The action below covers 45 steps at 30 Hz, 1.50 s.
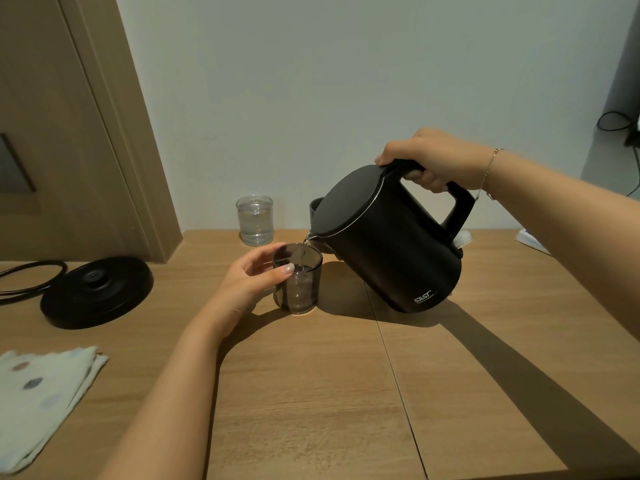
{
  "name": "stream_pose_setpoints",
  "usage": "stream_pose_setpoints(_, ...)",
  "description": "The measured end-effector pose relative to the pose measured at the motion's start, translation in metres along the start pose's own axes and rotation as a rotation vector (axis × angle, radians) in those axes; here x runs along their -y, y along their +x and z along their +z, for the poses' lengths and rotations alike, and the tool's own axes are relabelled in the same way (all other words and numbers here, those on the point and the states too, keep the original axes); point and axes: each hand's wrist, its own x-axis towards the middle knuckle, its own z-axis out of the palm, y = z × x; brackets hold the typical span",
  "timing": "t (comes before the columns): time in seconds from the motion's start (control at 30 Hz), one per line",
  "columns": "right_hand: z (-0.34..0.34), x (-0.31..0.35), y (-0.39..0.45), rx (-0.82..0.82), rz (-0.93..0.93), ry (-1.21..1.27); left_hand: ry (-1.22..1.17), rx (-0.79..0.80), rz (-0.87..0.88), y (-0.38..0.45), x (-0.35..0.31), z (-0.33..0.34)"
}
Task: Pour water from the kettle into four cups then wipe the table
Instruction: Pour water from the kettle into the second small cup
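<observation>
Black kettle (391,244), handle clamped in the right hand (426,161), tilts its spout above the dark cup (299,278) on the counter (311,393); left hand (249,282) fingers (273,268) curl around that cup.

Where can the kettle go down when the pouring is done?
Bare wood lies in front of the kettle, between the cloth and the table's right side. The black base is bare too. It is crowded at the back, around the dark cup and clear cup.
</observation>
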Motion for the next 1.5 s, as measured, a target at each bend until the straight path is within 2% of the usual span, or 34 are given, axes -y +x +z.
stream_pose_setpoints(1.5, 0.0032, 0.0049, 0.0006, -0.009, 0.010, -0.008, -0.004, -0.004, 0.006, 0.0006, 0.0020, -0.0006)
